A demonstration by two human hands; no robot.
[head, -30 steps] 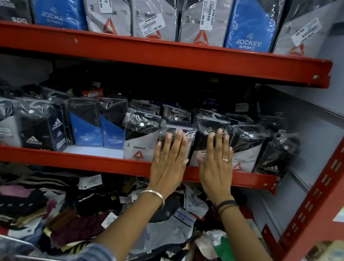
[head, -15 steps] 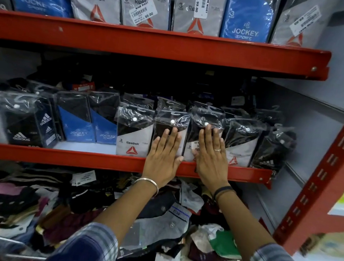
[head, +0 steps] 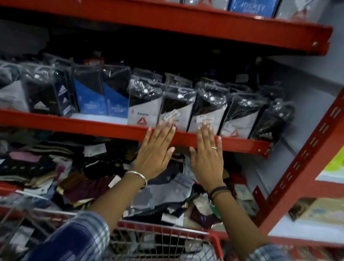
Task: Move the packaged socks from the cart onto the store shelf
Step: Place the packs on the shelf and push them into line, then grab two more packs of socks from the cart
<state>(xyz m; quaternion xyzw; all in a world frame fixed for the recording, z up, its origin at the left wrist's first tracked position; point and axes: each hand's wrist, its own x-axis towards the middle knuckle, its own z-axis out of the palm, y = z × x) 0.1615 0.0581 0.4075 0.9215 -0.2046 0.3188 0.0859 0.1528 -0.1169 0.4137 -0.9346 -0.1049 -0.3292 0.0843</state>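
Packaged socks [head: 176, 109] in clear plastic stand upright in a row on the middle red shelf [head: 100, 129]. My left hand [head: 156, 150] is flat and empty, fingers spread, its fingertips at the shelf lip just below a grey-and-black pack. My right hand [head: 207, 157] is also flat and empty, fingertips touching the bottom of the neighbouring pack [head: 207, 113]. The red wire cart [head: 163, 246] sits low in front of me, under my forearms; what it holds is blurred.
An upper red shelf [head: 160, 16] carries more grey and blue packs. Loose socks [head: 28, 167] lie heaped on the lower shelf. A red perforated upright [head: 321, 133] stands at the right, with a grey wall panel behind it.
Both hands have slid down from the faces of the packs to the shelf lip. The view has dropped, bringing the cart into sight.
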